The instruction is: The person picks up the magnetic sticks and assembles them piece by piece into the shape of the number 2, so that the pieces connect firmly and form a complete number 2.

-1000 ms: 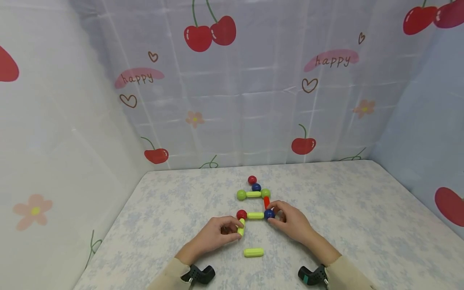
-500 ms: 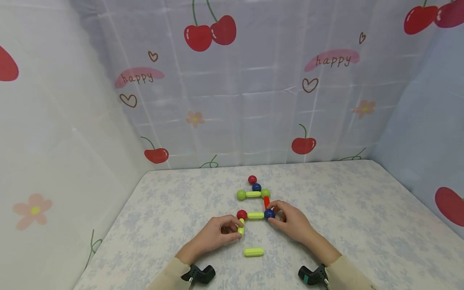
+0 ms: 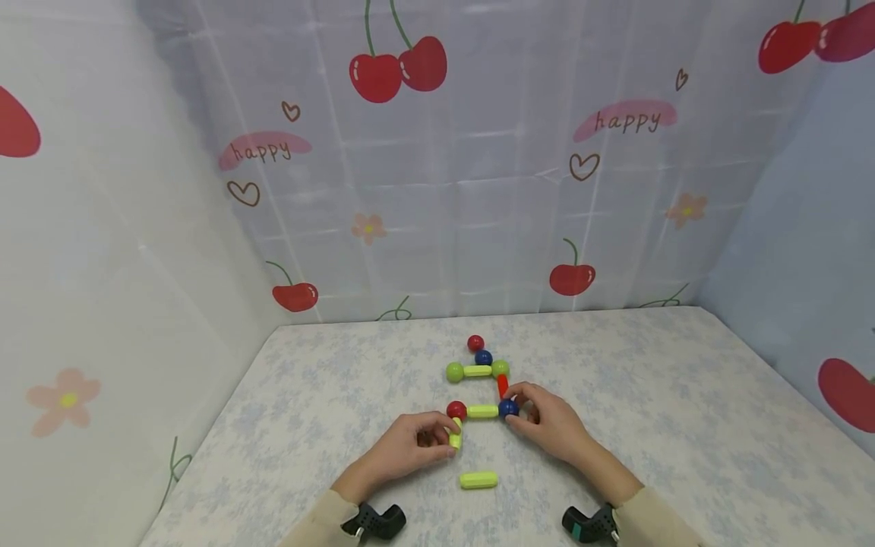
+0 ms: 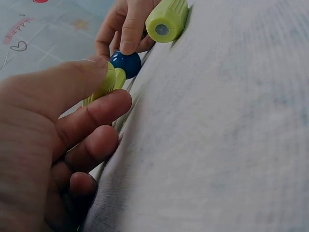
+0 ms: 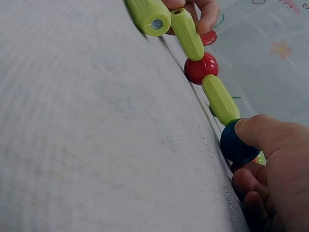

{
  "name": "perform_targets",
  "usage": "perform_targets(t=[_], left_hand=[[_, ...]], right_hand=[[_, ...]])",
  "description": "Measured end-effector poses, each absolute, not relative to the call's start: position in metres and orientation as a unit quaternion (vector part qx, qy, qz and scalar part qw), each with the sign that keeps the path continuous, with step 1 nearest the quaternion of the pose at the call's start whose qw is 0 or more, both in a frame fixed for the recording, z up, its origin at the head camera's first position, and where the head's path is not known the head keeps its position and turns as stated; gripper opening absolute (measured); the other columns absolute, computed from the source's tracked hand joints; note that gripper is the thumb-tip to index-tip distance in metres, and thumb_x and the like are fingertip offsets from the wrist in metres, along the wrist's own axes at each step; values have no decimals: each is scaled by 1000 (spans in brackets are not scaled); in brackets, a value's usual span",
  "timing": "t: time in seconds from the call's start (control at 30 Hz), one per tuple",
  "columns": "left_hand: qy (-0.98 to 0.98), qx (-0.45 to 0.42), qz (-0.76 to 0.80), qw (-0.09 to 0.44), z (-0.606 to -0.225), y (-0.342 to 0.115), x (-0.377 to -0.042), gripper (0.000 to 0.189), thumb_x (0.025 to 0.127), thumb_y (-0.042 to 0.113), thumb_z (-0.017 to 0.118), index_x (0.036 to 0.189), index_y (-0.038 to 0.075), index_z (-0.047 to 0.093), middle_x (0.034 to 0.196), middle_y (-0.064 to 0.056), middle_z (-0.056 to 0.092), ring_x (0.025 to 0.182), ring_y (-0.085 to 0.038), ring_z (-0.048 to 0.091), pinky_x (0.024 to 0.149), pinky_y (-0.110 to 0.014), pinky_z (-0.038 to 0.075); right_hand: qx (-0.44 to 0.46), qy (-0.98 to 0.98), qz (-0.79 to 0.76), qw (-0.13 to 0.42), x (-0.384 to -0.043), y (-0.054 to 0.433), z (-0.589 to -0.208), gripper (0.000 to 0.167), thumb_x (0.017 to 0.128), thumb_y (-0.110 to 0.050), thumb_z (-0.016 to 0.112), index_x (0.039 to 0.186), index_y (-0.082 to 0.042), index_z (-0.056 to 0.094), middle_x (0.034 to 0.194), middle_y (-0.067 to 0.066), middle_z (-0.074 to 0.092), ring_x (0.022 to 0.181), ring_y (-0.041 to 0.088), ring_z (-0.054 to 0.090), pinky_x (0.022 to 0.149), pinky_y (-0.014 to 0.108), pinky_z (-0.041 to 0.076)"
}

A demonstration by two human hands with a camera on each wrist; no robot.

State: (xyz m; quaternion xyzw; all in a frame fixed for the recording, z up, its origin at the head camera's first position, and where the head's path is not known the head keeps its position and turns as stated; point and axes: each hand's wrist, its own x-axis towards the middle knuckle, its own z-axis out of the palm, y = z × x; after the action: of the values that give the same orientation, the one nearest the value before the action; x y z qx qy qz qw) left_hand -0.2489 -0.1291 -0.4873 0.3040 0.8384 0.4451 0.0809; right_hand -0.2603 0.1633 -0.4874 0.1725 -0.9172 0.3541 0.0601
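My left hand pinches a yellow-green magnetic rod between thumb and fingers. Its far end meets a red ball. From that ball another yellow-green rod runs right to a blue ball, which my right hand grips with thumb and fingertips. A red rod leads away from the blue ball to a green ball. In the right wrist view the held blue ball touches the rod, and the red ball sits between two rods.
One loose yellow-green rod lies nearer the body, between the forearms. Farther back, a rod joins the green ball to another green ball. Behind these are a second blue ball and a second red ball.
The head view has tipped up slightly, so everything sits a little lower in it. Both hands keep their holds, and the pieces show no clear movement.
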Motion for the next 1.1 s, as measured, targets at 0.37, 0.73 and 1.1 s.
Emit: perform_targets(t=[0.37, 0.73, 1.1], left_hand=[[835, 301, 452, 89, -488, -130, -248, 24, 94, 34, 71, 117, 31, 65, 90, 12, 72, 72, -2, 60, 65, -20, 49], [830, 263, 482, 98, -484, -129, -249, 11, 101, 29, 59, 112, 25, 60, 82, 5, 73, 66, -8, 61, 59, -22, 45], [818, 250, 512, 81, -488, -128, -252, 13, 101, 26, 60, 109, 15, 61, 77, -9, 70, 65, -11, 61, 60, -24, 48]], right_hand=[[169, -916, 358, 60, -259, 164, -490, 30, 89, -26, 76, 115, -27, 62, 98, -7, 64, 59, 3, 47, 55, 22, 41], [180, -914, 359, 57, -259, 165, -485, 29, 90, -25, 75, 116, -27, 61, 99, -6, 65, 60, 3, 47, 55, 23, 41], [187, -913, 357, 60, -260, 166, -487, 30, 89, -25, 76, 115, -26, 61, 98, -7, 65, 61, 2, 47, 56, 22, 41]])
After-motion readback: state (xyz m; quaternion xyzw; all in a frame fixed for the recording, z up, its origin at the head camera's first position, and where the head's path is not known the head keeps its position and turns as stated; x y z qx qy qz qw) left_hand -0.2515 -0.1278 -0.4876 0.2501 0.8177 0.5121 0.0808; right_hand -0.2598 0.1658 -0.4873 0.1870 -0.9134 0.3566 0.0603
